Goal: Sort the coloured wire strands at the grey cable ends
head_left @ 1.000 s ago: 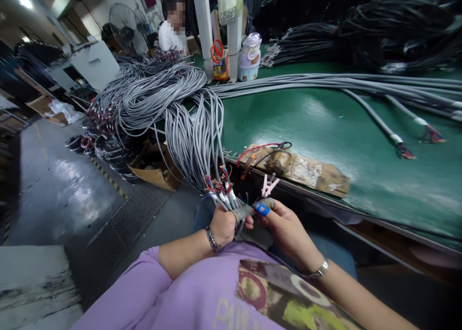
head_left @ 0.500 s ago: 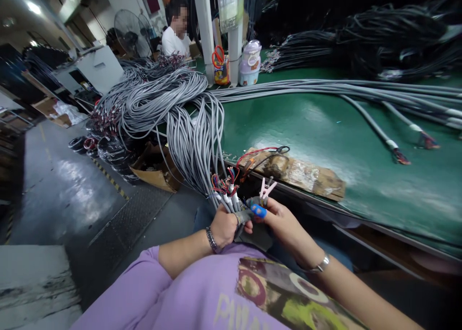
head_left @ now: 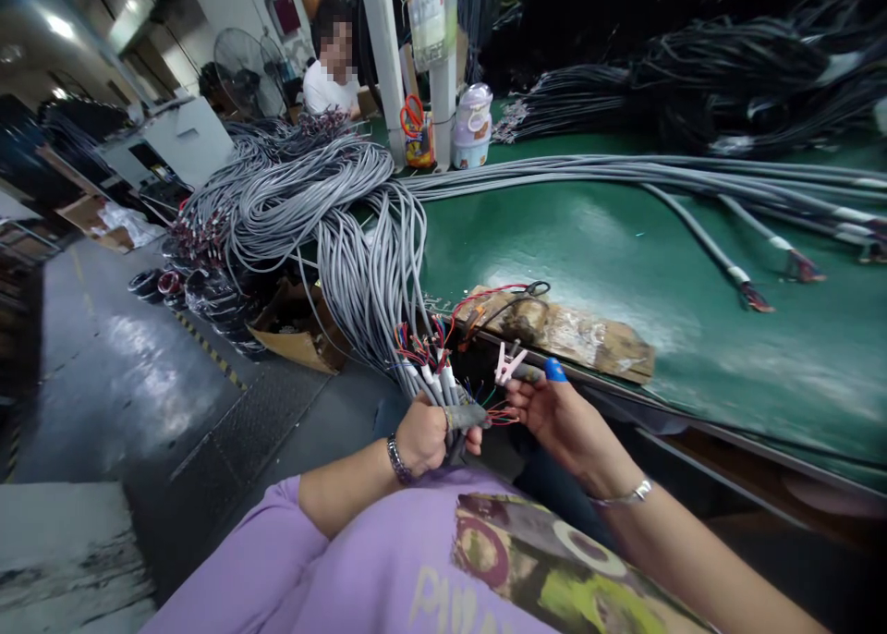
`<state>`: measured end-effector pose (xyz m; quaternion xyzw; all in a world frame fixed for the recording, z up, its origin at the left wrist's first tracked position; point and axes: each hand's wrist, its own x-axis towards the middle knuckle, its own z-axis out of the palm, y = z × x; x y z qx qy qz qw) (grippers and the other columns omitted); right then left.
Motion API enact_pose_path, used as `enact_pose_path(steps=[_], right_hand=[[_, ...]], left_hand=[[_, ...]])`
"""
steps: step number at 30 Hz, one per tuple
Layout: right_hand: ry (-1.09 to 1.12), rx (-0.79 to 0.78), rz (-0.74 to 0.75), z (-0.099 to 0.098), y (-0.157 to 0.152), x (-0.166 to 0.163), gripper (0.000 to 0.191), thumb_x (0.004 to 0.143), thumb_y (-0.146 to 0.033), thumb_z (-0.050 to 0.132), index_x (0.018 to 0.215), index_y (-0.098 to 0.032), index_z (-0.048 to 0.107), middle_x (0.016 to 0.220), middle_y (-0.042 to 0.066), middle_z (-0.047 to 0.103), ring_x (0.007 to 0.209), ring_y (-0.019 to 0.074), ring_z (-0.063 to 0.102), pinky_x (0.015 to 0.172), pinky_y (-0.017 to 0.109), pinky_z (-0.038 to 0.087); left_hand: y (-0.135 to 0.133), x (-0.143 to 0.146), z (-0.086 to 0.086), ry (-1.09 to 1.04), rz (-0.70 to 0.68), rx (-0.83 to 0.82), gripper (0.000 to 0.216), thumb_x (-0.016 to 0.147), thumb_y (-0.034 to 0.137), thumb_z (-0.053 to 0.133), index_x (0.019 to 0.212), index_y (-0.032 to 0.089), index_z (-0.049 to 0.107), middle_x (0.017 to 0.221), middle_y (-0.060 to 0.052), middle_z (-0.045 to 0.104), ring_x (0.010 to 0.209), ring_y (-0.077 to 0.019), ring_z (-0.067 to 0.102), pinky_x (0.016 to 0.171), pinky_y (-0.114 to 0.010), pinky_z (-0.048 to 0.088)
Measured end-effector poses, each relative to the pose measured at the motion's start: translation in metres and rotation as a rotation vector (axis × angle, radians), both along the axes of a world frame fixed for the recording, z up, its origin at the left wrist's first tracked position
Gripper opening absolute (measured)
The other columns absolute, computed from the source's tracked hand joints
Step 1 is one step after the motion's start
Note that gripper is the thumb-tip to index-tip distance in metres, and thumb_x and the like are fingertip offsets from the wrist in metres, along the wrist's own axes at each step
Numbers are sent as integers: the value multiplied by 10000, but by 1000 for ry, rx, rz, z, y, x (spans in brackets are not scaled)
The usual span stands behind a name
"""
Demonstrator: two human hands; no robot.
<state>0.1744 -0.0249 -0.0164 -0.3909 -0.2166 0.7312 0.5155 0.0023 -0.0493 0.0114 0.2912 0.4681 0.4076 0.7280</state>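
Note:
My left hand is closed round a bunch of grey cables. One cable end points right out of my fist, with thin red and green bare-ended wires fanning from its tip. My right hand, blue tape round its thumb, is just to the right of these wires. Its thumb and fingers pinch what looks like a short grey piece of cable sheath. A pink clip is close by its fingertips at the bench edge. More cable ends with white bands and coloured wires stand above my left hand.
A worn wooden block lies along the edge of the green bench. Long grey cables cross the bench; a big coiled heap hangs off its left end. A lilac tub stands by a post. Another person sits behind.
My right hand has moved right and up from the cable end, with the grey sheath piece in its pinch. Red and green wires now show at the cable's tip. My left hand keeps its hold.

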Motion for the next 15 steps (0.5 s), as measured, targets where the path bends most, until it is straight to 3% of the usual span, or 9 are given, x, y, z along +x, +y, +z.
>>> enact_pose_path(steps=[3, 8, 11, 15], right_hand=[[-61, 111, 87, 8, 3, -6, 475, 686, -665, 686, 761, -196, 687, 673, 32, 637, 554, 138, 541, 539, 277, 470], [-273, 255, -92, 16, 6, -18, 448, 695, -645, 693, 642, -202, 653, 568, 4, 590, 503, 127, 493, 491, 264, 411], [-113, 204, -14, 15, 8, -23, 487, 733, -686, 620, 725, -202, 680, 620, 31, 637, 527, 164, 552, 499, 298, 444], [122, 88, 65, 16, 11, -28, 477, 706, -661, 672, 788, -191, 687, 680, 52, 679, 545, 194, 597, 475, 321, 476]], left_hand=[[6, 3, 9, -47, -61, -10, 368, 468, 378, 821, 566, 127, 571, 436, -15, 554, 351, -114, 494, 369, -238, 413], [14, 9, 16, -85, -105, -25, 314, 470, 336, 787, 581, 128, 579, 435, -16, 548, 358, -114, 491, 370, -235, 402], [17, 11, 13, -77, -96, -47, 328, 459, 337, 789, 595, 130, 573, 438, -13, 540, 372, -115, 498, 376, -237, 412], [19, 14, 6, -69, -87, -48, 353, 440, 350, 797, 608, 130, 578, 450, -5, 550, 378, -110, 501, 381, -233, 426]])
